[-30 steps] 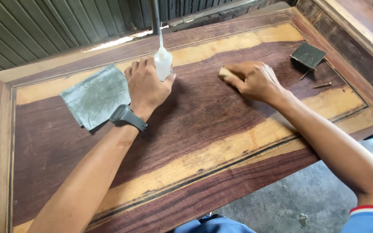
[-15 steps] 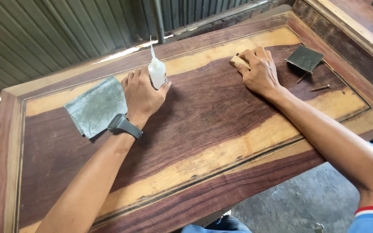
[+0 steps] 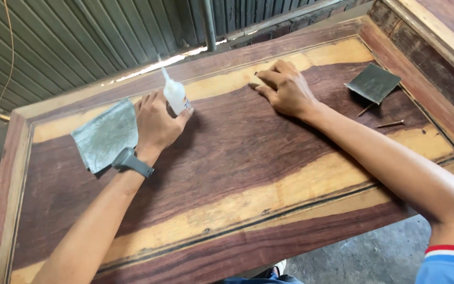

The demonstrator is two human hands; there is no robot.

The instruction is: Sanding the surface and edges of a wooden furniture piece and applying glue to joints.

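My left hand (image 3: pixel 156 123) grips a small white squeeze bottle (image 3: pixel 174 96) with a long thin nozzle, held upright on a dark and pale wooden panel (image 3: pixel 248 158). A grey watch sits on that wrist. My right hand (image 3: pixel 285 89) presses a small pale sanding block (image 3: pixel 257 80) flat against the panel near its far pale stripe; the fingers cover most of the block.
A grey sheet of sandpaper (image 3: pixel 105 135) lies left of my left hand. A dark square of sandpaper (image 3: pixel 373 82) and two nails (image 3: pixel 391 124) lie at the right. Corrugated metal wall behind; another wooden frame (image 3: pixel 426 37) at upper right; concrete floor below.
My right hand slid the sanding block away toward the far edge, then left along the pale stripe. The left hand kept hold of the bottle. The camera shifted.
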